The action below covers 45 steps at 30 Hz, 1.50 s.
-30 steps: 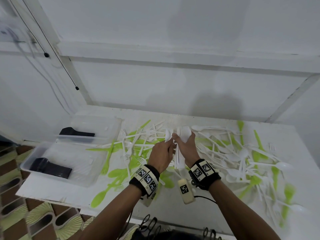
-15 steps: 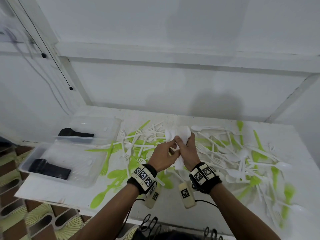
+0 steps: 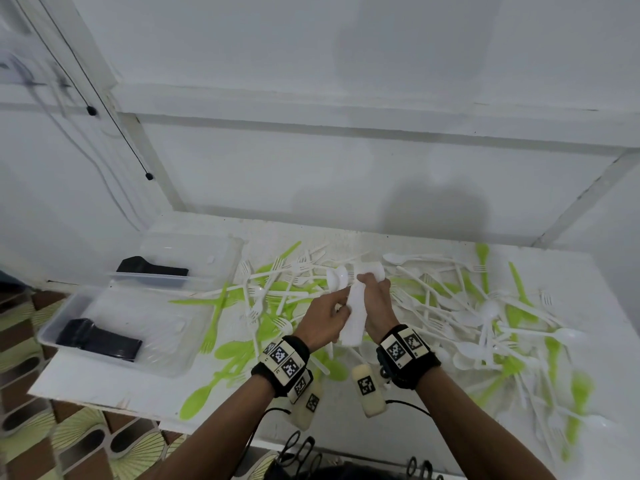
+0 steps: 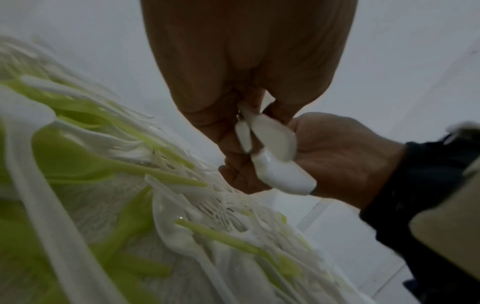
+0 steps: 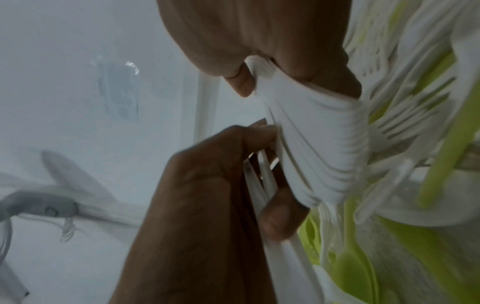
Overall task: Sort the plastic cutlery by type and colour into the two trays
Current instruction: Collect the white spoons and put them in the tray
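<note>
— Two hands, what do they hold?
— The right hand grips a stack of white spoons above the table. The left hand pinches a few white spoons beside it.

glossy white plastic spoons, clear plastic trays, matt table
</note>
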Available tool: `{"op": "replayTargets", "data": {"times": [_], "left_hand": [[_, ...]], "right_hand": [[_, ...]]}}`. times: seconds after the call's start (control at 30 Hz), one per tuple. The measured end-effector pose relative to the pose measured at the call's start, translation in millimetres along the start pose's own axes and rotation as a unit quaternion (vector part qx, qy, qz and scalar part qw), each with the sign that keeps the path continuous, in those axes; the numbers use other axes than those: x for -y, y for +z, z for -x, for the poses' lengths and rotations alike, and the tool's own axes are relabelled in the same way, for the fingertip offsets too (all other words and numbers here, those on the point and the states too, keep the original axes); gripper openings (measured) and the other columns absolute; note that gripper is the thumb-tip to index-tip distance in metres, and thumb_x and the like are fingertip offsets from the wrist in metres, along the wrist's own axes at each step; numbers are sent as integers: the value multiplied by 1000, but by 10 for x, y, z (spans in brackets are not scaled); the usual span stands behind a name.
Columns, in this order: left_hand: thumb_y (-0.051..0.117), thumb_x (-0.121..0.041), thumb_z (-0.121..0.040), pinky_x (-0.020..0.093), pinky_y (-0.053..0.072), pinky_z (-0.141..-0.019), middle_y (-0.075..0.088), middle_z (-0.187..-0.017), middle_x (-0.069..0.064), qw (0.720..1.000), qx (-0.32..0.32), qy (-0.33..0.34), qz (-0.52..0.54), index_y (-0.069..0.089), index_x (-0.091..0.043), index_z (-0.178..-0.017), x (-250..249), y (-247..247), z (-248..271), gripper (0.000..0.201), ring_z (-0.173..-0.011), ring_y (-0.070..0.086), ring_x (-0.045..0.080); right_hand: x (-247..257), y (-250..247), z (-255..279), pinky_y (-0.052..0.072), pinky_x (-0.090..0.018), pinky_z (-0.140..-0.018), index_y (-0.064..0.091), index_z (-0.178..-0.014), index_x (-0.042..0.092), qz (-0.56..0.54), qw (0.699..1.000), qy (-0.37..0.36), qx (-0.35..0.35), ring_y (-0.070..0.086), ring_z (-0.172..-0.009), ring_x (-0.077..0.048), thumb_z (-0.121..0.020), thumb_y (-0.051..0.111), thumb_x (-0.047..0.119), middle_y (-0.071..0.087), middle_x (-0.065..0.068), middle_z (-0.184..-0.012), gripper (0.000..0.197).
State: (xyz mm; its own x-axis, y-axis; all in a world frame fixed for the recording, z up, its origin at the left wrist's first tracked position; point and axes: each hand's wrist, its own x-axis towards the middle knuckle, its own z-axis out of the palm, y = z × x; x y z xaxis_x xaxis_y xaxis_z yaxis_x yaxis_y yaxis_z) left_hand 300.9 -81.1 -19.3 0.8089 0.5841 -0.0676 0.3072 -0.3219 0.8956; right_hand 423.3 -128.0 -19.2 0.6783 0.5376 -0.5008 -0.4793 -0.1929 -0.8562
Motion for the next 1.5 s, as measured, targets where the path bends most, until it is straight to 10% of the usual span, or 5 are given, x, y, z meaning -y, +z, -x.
{"op": "replayTargets", "data": {"times": [0.63,0.77,0.9,1.3,1.5], "left_hand": [[74,-30,-94,32,53,-43,64,-83,-18,995,-6,-23,101,69,-27,-123,-124,-14,141,30,-68,68,15],[72,-22,-96,29,48,-40,60,-75,-19,987,-18,-23,155,66,-22,-131,-161,67,180,36,-56,60,16],[70,-19,-97,28,46,-39,59,-79,-12,984,-8,-26,175,64,-21,-135,-175,47,144,38,-51,55,13],[66,-28,-99,33,41,-43,51,-77,-16,997,21,-11,74,65,-16,-107,-180,-40,128,14,-38,51,24],[35,-3,-98,33,42,-51,64,-91,15,995,-22,-61,73,64,-14,-94,-76,-66,63,31,-53,55,23]], "right_hand": [[-13,17,56,54,-33,-56,61,-125,2,-63,995,68,38,66,-76,-27,-86,52,47,69,-12,-96,60],[-5,-50,23,50,-33,-57,69,-89,6,-66,993,79,57,63,-55,-25,-100,39,57,66,-12,-68,61],[-31,3,28,54,-34,-52,54,-130,11,-57,997,38,25,66,-73,-32,-100,37,60,66,-22,-106,60],[-80,-54,105,55,-48,-98,31,-142,30,11,997,-72,22,63,-115,-24,-89,77,19,58,-4,-128,71],[83,-92,-3,62,-42,-68,30,-142,29,-45,996,-81,4,71,-77,-23,-95,67,6,65,-13,-108,64]]}}
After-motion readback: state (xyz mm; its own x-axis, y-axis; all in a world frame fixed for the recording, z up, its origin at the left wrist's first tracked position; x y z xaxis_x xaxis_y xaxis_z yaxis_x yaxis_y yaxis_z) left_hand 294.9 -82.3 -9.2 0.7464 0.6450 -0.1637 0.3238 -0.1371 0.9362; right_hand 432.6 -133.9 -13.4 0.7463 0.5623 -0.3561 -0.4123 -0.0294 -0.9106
